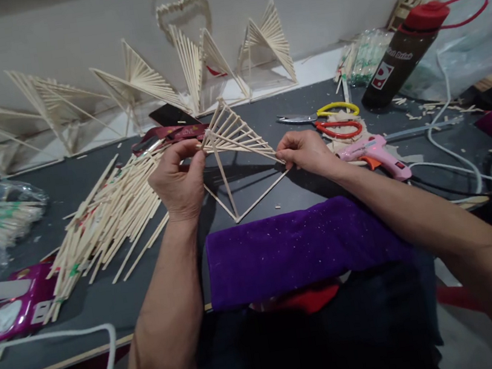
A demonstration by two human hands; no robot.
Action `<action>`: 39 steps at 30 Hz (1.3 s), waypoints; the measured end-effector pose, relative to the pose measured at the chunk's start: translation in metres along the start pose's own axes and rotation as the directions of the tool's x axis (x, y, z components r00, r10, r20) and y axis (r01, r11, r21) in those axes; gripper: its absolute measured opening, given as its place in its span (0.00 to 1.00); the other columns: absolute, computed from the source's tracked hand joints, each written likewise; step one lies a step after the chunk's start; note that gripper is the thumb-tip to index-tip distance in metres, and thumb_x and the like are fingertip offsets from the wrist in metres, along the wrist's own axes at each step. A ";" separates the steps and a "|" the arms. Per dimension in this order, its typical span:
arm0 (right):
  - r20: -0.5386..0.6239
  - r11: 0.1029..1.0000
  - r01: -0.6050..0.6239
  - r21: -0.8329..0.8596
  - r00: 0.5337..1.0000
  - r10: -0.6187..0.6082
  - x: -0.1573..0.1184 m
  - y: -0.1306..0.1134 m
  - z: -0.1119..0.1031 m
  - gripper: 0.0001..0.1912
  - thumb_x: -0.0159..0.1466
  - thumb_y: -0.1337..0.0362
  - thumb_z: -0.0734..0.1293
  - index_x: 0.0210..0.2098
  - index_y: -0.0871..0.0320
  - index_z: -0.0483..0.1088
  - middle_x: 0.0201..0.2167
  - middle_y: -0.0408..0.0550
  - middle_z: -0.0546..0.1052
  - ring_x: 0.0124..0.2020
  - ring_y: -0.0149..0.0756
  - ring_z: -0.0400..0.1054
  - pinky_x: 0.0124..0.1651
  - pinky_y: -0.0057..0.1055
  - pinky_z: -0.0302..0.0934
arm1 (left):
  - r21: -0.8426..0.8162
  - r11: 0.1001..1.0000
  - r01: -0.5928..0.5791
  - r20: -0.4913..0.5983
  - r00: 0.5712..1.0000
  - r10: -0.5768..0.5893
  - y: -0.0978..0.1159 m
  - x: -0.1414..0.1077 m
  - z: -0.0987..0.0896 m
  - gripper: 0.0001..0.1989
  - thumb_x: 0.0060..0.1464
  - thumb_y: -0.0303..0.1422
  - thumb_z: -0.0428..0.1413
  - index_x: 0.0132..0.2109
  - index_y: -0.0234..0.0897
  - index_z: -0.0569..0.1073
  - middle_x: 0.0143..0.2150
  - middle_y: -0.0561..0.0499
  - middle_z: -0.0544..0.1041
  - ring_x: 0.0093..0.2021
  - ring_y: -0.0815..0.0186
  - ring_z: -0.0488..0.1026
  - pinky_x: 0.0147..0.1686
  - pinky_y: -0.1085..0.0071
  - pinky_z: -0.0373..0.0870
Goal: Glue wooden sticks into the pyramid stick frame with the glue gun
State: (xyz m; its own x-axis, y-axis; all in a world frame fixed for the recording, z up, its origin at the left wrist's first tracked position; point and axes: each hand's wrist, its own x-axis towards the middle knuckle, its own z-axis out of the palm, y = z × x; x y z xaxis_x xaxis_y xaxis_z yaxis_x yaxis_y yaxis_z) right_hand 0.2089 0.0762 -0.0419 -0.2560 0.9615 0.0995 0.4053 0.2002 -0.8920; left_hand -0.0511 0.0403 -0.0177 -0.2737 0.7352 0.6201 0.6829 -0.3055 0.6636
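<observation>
In the middle of the table stands a frame of thin wooden sticks (239,136), with a fan of sticks across its upper part. My left hand (178,178) pinches its left corner, fingers closed on the stick ends. At the right corner, my right hand (303,151) grips a stick end between thumb and fingers. A loose pile of wooden sticks (117,215) lies just left of my left hand. Close to my right hand are scissors (337,119) with yellow and red handles and a pink glue gun (379,153). A folded purple cloth (291,248) lies at the front edge.
Several similar stick frames (140,80) stand along the wall. A dark bottle (406,55) with a red cap stands at the back right. White cables (467,162) curve across the right side. A bag of sticks (2,209) and a purple device (19,302) lie at left.
</observation>
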 end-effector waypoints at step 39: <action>-0.054 0.925 0.152 -0.347 0.982 -0.182 -0.013 -0.011 -0.012 0.09 0.63 0.64 0.64 0.34 0.61 0.75 0.29 0.47 0.77 0.28 0.31 0.68 0.33 0.29 0.57 | -0.045 0.998 -0.040 0.046 0.998 0.042 -0.005 -0.004 -0.006 0.11 0.57 0.39 0.59 0.45 0.41 0.77 0.42 0.57 0.80 0.40 0.68 0.75 0.40 0.64 0.69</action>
State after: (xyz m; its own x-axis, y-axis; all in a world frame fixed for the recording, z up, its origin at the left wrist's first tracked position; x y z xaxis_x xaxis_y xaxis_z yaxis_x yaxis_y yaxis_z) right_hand 0.2188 0.0633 -0.0278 -0.2775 0.9178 0.2838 0.6410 0.3969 -0.6570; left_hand -0.0570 0.0351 -0.0209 -0.2137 0.7488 0.6274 0.6618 -0.3614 0.6568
